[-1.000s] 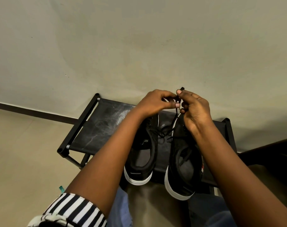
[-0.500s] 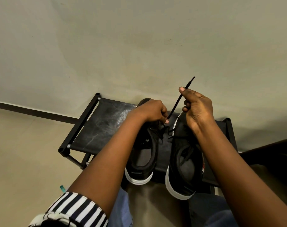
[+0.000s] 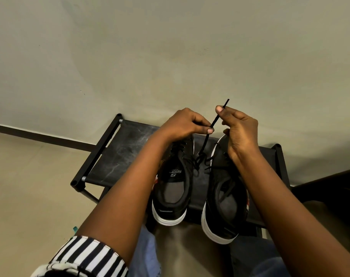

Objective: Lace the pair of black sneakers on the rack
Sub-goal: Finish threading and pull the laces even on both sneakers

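Your right hand [image 3: 239, 128] and left hand [image 3: 185, 124] both pinch the lace [image 3: 214, 124], which slants up and rightward from between the sneakers [image 3: 174, 182], your left hand nearer the eyelets.

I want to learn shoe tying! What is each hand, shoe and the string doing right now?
left hand: pinches the shoelace low down.
right hand: pinches the shoelace near its tip.
shoelace: pulled taut, tip pointing up.
left sneaker: upright on the rack, partly laced.
right sneaker: upright on the rack, laces loose.
rack: standing against the wall.
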